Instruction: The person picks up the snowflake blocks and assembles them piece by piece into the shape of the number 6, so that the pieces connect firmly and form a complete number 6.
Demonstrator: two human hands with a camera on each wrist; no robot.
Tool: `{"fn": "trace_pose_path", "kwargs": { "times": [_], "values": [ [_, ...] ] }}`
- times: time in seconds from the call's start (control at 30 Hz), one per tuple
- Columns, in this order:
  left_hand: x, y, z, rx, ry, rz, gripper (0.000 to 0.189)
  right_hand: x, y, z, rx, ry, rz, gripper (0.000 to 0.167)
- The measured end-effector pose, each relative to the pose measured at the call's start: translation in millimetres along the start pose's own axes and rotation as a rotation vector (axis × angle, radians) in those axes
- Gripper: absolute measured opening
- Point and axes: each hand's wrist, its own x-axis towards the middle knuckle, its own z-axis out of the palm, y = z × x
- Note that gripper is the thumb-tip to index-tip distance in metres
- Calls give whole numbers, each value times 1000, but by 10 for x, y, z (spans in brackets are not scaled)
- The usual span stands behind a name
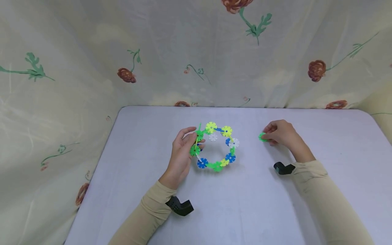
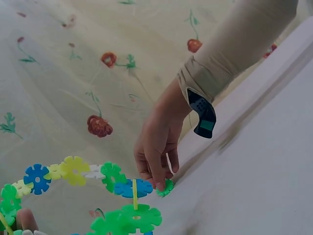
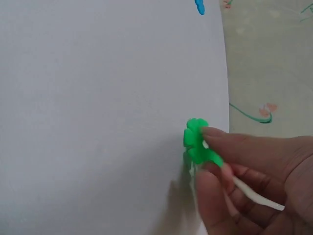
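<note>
One ring of slotted discs (image 1: 217,166), linked in green, yellow, blue and white, sits over the middle of the bench (image 1: 251,204), nearer the far edge than the lower part in view; whether its underside touches the surface I cannot tell. It looks like thin plastic: very light, each disc stiff, but the ring as a whole probably flexes at the slot joints and could pop apart if squeezed or twisted. Best hold it by two neighbouring discs, close to the joint being worked. The left hand (image 1: 182,151) has its fingers curled around the ring's left side, thumb against the green discs, forearm rising from the near left.

A single green disc (image 3: 196,152) is well apart from the ring, toward the bench's right edge, pinched between the thumb and fingers of the right hand (image 1: 283,133). Being small and smooth, it may slip or turn under a loose pinch; gripping one rim leaves the opposite slots free, much as it is held now. That forearm slants in from the near right, wrist bent so the fingers point toward the left edge.
</note>
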Motion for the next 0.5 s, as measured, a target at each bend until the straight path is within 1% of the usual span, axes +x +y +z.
{"fn": "trace_pose_path", "kwargs": {
  "times": [0.13, 0.23, 0.33, 0.5],
  "values": [
    [6, 2, 20, -23, 15, -12, 22, -14, -2, 2, -24, 31, -52, 27],
    [7, -5, 32, -35, 9, -20, 20, -2, -76, -16, 6, 27, -86, 29],
    [3, -12, 45, -49, 1, -21, 19, -17, -264, -50, 104, 10, -119, 34],
    [0, -49, 68, -65, -16, -23, 17, -142, -739, -100, 265, -23, -201, 39]
  ]
}}
